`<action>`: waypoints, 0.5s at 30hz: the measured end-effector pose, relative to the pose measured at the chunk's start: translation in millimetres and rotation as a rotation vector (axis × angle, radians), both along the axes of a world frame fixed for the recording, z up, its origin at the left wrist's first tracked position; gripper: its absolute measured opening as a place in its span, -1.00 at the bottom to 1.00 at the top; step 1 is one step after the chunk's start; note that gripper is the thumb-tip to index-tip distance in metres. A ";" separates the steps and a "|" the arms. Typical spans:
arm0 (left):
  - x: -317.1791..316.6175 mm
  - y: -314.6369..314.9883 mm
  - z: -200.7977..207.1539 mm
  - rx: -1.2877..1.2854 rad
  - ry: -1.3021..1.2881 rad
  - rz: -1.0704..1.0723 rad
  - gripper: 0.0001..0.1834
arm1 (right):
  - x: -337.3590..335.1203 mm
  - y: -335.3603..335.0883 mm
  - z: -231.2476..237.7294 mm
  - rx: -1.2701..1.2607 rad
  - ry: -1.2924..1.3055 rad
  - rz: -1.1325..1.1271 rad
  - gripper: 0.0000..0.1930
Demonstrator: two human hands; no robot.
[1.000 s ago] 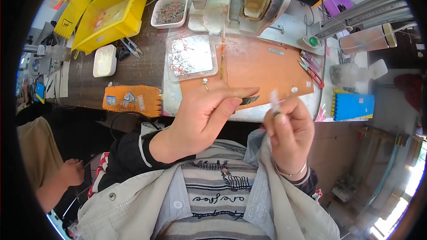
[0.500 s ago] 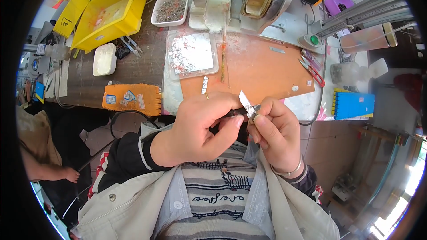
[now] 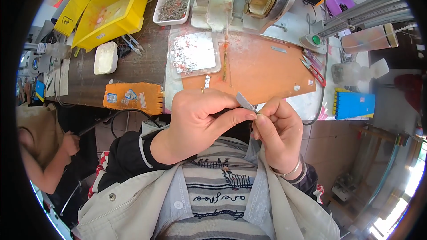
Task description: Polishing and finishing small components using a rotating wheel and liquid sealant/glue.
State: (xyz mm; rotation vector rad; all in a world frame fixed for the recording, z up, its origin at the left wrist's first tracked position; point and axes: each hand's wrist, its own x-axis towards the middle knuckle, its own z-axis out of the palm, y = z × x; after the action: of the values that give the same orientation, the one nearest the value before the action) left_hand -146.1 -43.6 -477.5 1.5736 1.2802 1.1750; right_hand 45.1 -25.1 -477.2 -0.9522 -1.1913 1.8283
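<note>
In front of my chest, a short silver-grey metal strip (image 3: 244, 102) with a slanted end, resembling a snap-off knife blade, points up and to the left. My right hand (image 3: 278, 135) pinches its lower end between thumb and fingers. My left hand (image 3: 200, 115) is closed against the strip's left side, its thumb tip almost meeting the right thumb. What lies inside the left fingers is hidden. Beyond the hands, a clear shallow tray (image 3: 194, 54) of small wire pieces sits on an orange-brown board (image 3: 267, 73). A small silvery strip (image 3: 207, 81) lies at the board's near left.
A white dish of metal bits (image 3: 171, 9), a yellow bin (image 3: 106, 20), a white dish (image 3: 106, 58) and an orange block (image 3: 133, 96) stand to the left. Red-handled scissors (image 3: 315, 72) and a blue block (image 3: 355, 105) are right. Another person's arm (image 3: 55, 162) shows far left.
My left thumb has moved right, toward the right thumb, covering the dark piece seen earlier between the hands. The metal strip has tilted further left. The other person's arm has risen.
</note>
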 end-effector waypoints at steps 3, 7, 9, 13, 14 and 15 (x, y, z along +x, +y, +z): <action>1.7 0.6 0.3 -0.021 0.034 -0.008 -0.91 | 1.8 1.5 0.2 0.010 -0.018 0.027 -0.91; -0.6 2.8 -6.0 0.104 0.050 -0.041 -0.90 | 2.1 4.2 -1.4 -0.144 0.109 0.090 -0.89; -2.2 3.2 -6.3 0.131 0.106 -0.087 -0.90 | 2.9 5.6 -3.9 -0.187 0.151 0.093 -0.89; 0.0 -0.9 -1.9 0.054 -0.014 -0.026 -0.89 | 1.5 4.3 1.0 -0.156 0.149 0.111 -0.89; 0.6 -1.3 -2.2 0.047 -0.054 0.003 -0.89 | 0.5 2.7 2.5 -0.097 0.100 0.082 -0.90; 0.1 -1.9 -1.4 0.048 -0.053 0.003 -0.89 | -0.1 0.2 2.8 -0.096 0.101 0.082 -0.90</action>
State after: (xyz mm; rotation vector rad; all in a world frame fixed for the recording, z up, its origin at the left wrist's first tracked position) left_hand -146.0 -45.4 -479.0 1.5648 1.2283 1.2498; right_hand 45.0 -24.9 -474.5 -0.8635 -1.1038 1.9896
